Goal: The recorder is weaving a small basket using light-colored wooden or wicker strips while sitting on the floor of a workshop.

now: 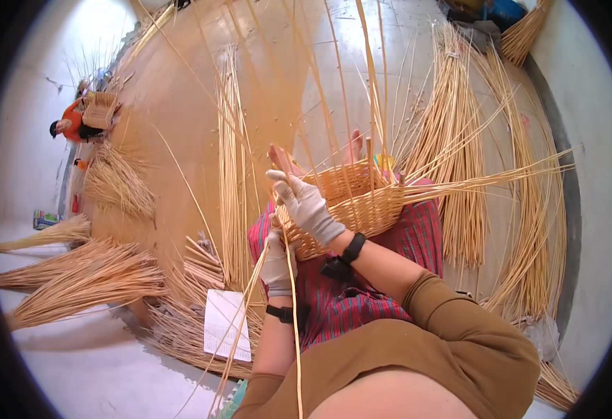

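Head view, looking down at one half-woven wicker basket (pixel 351 202) resting on the lap, over a red plaid cloth (pixel 362 293). Two gloved hands working at its near rim: right hand (pixel 306 204) lying across the rim, fingers curled over the weave, holding no loose rod that can be made out; left hand (pixel 277 262) just below it, closing around one long pale willow rod (pixel 293 328) running down toward the lower edge. Two black wrist straps showing, one per arm. Many upright stakes (pixel 372 91) rising from the basket wall, too many to count, with several more splaying out to the right. Two bare feet (pixel 351 146) showing beyond the basket. Roughly six loose bundles of cut willow (pixel 453 153) lying around on the floor (pixel 173 119). One sheet of white paper (pixel 223 322) lying left of the knees. One second person in orange (pixel 72 124) sitting well apart at far left, holding another basket.
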`<action>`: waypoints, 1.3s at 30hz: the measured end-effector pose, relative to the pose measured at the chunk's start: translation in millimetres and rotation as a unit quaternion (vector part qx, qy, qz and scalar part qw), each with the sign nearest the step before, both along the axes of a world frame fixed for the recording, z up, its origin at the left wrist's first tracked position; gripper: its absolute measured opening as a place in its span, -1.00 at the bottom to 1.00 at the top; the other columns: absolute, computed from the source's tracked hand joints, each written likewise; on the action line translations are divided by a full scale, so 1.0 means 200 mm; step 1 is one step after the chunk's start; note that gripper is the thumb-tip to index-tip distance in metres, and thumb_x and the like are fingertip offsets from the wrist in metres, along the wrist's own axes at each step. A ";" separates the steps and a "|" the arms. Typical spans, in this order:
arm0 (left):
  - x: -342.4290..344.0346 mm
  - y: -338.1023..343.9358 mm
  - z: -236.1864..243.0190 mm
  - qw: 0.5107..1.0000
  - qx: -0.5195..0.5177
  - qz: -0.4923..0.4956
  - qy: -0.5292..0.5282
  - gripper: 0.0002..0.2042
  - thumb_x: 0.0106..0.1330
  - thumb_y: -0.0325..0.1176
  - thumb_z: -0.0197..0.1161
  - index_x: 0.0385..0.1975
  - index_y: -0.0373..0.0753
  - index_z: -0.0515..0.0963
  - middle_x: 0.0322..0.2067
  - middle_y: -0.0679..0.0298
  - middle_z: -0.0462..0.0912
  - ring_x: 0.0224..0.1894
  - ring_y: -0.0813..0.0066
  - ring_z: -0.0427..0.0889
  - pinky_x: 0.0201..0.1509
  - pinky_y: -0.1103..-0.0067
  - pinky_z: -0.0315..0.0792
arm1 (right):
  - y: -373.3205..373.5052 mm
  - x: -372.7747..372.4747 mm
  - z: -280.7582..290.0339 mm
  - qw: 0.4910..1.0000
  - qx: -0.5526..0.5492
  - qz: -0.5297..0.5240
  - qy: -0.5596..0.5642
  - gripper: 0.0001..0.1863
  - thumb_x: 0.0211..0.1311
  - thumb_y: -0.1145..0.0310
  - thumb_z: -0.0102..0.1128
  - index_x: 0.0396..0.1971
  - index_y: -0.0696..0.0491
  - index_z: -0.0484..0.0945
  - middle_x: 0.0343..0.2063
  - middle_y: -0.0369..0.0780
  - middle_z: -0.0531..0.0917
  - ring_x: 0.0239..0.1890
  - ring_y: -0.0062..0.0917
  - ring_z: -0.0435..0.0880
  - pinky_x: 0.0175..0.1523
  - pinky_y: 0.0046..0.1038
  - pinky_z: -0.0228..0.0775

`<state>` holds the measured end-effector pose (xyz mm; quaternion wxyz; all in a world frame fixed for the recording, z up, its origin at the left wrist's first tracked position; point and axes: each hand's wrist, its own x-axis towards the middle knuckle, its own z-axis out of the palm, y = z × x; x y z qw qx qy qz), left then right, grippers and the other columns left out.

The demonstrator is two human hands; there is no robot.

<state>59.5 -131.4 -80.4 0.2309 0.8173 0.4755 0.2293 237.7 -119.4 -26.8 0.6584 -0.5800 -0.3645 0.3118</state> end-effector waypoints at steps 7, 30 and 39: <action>0.07 -0.03 0.05 0.999 -0.025 0.018 -0.008 -0.55 0.31 -0.42 0.40 0.14 -0.16 0.38 0.00 -0.01 0.71 -0.09 -0.06 0.75 -0.06 0.20 0.59 | -0.06 0.00 0.04 0.978 0.193 -0.077 0.010 -0.52 0.58 0.28 0.22 0.38 0.12 0.47 -0.01 -0.21 0.73 0.02 -0.60 0.64 0.23 -0.49 0.48; 0.30 0.06 0.19 0.988 -0.094 -0.040 0.112 -0.21 0.41 -0.04 0.34 0.60 0.10 0.14 0.39 0.02 0.48 -0.13 -0.10 0.78 -0.05 0.12 0.63 | -0.35 0.29 -0.26 0.973 0.079 0.047 0.209 -0.50 0.62 -0.13 -0.02 -0.31 0.03 0.45 -0.59 -0.38 0.38 -0.58 -0.60 0.47 -0.12 -0.30 0.65; 0.37 0.12 -0.03 0.940 -0.271 -0.025 -0.204 -0.86 0.58 -0.31 0.12 -0.06 -0.23 0.45 -0.33 0.08 0.57 -0.53 0.29 0.65 -0.31 0.27 0.56 | -0.41 0.45 -0.08 0.989 -0.099 0.033 -0.101 -0.82 0.51 0.49 0.18 0.02 0.08 0.62 -0.20 -0.30 0.78 -0.05 -0.57 0.75 0.05 -0.44 0.60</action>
